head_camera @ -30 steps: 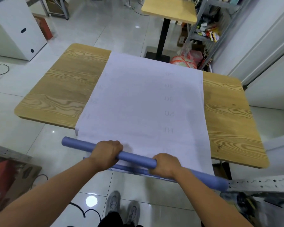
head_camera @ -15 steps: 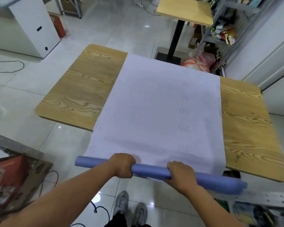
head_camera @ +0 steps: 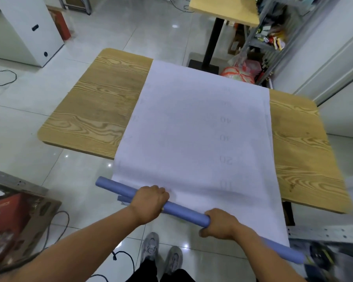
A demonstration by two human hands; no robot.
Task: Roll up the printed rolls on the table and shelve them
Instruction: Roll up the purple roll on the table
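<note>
**Rolling step, head view.** A white printed sheet lies lengthwise across the wood-grain counter, from its far edge to its near edge. It overhangs the near edge and runs down to a blue tube. The tube is held in the air just off the counter's near edge, above the tiled floor. It slants, with its left end farther away and its right end nearer the person. Faint numerals show through the sheet on its right half.

The left hand grips the tube left of centre, its fingers curled over the top. The right hand grips it right of centre, its fingers wrapped round the tube and mostly hidden behind it. A second short blue end shows just under the tube beside the left hand. It cannot be told whether this is a separate tube or part of the roll.

**Step in hand.** By all appearances the winding has only begun: nearly the whole sheet is still flat on the counter, and little paper, if any, sits on the tube.

**Next move.** It likely calls for squaring the tube to the sheet's long edges. Both wrists would then turn together under even tension, so that the paper winds straight and does not cone toward one end. Shelving comes later; a metal rack stands at the far right.
</note>
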